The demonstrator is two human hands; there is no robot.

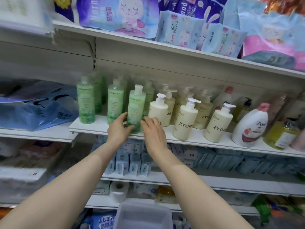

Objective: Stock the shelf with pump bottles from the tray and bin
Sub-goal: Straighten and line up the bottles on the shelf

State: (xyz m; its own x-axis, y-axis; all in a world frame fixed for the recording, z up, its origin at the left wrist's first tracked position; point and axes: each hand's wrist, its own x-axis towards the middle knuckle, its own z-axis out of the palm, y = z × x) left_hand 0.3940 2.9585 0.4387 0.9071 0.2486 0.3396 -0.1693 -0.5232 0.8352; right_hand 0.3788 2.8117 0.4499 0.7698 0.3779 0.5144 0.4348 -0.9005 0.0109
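Reaching up, we find a green bottle (pixel 136 109) upright (shelf (pixel 198 139) front) between our hands, left hand (pixel 119 129) cupping it, right hand (pixel 154 131) spread alongside.

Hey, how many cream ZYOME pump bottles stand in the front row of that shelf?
3: one beside the right hand, one mid-shelf, one beside the Dove bottle. More stand behind, partly hidden.

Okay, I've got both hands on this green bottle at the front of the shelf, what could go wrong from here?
1. The green bottle stands near the shelf's front edge; a nudge from the left hand might tip it off.
2. The right hand lies against the nearest cream ZYOME pump bottle, so sliding the green one rightward could knock it into the ones behind.
3. The gray bin sits directly below, so a fallen bottle would likely land there.
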